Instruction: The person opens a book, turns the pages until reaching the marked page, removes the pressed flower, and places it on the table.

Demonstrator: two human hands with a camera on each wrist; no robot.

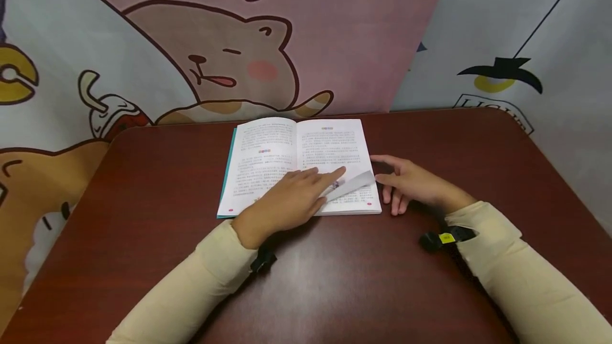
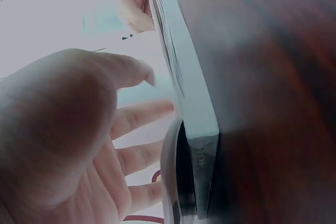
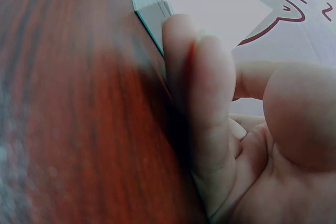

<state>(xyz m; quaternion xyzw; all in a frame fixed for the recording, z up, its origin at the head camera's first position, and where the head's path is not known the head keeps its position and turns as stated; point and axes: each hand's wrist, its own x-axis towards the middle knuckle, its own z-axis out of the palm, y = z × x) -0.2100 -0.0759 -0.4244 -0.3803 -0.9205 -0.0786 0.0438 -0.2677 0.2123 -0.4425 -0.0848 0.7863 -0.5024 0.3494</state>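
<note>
An open book (image 1: 330,145) with printed pages and a teal cover edge lies on the table. The left hand (image 1: 291,198) rests over its lower middle, fingers stretched across the right-hand page. Under that hand's fingers, a page's lower corner (image 1: 351,185) is bent up and folded over. At the book's right edge is the right hand (image 1: 408,182), its thumb and index finger apart beside the raised corner. In the right wrist view, the lifted page (image 3: 220,3) stands beyond the fingertips (image 3: 210,51), its corner free. The left wrist view shows the left thumb (image 2: 126,69) above the page.
The dark red-brown table (image 1: 325,280) extends around the book on all sides. Behind it hangs a cloth backdrop (image 1: 358,31) with cartoon animals. A black wrist camera (image 1: 432,241) sits under the right cuff, and another device (image 1: 263,260) under the left cuff.
</note>
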